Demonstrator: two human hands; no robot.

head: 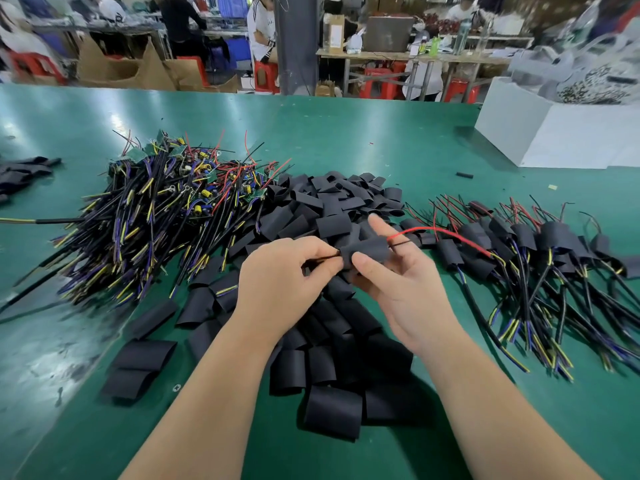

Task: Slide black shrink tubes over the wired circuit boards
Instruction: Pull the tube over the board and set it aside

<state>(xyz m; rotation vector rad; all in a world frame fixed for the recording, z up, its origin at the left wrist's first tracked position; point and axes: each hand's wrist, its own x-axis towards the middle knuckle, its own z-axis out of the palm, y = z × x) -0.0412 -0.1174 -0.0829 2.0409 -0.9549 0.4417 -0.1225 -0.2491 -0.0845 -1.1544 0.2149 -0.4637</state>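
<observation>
Above a green table (pixel 346 133), the left hand (pixel 277 271) pinches a black cable (pixel 325 259); the right hand (pixel 405 289) grips a black shrink tube (pixel 367 249) between thumb and fingers, a red wire (pixel 443 233) trailing out.

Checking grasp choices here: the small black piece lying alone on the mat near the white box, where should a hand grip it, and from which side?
Probably from above, pinching the small black piece across its middle, one fingertip on its far side and one on its near side. It lies flat on the green mat with its length running left to right, nothing touching it.
</observation>
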